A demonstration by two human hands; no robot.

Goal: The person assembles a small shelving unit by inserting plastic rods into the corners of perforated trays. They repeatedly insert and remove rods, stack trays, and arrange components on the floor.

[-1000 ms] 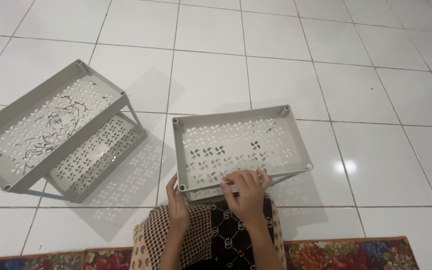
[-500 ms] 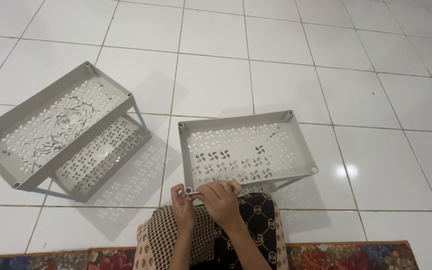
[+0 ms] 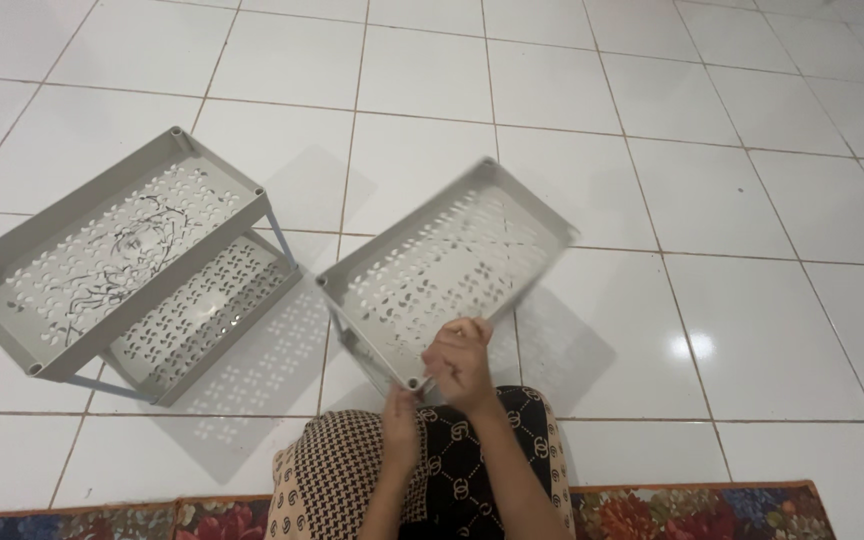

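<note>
Both hands, right hand [image 3: 460, 362] and left hand [image 3: 400, 420], grip clamped on the tilted grey perforated plastic shelf tray's [image 3: 447, 265] six-o'clock corner, turning it; next needs steady alignment.

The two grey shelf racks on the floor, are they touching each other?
Apart. The head view shows a strip of white tile floor between the two-tier rack on the left and the rack at the person's hands.

Two-tier rack [image 3: 122, 270] left of tilted tray [image 3: 442, 270] — both on floor [image 3: 752, 200].
</note>
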